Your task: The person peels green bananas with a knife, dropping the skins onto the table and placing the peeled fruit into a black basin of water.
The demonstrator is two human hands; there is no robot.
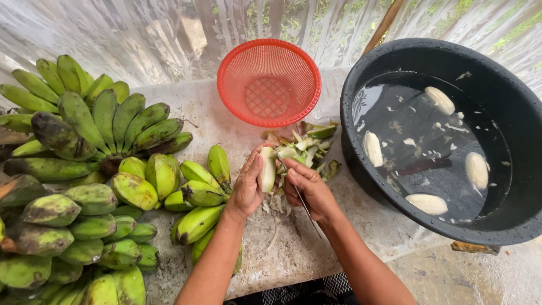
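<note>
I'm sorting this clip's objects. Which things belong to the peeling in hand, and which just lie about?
In use: left hand, peeled banana, right hand, knife, peel pile, black basin holding peeled bananas.
Lying about: red basket, green bananas, stick.

Red mesh colander [269,82] upright, empty — bunches of green bananas [90,169] left; black water basin [508,73] right, peeled bananas [428,203] floating.

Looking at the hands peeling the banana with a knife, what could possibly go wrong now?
The knife in the right hand works close to the left hand holding the banana; a slip might cut the fingers. Peels lie against the tub and could fall into its water.
</note>
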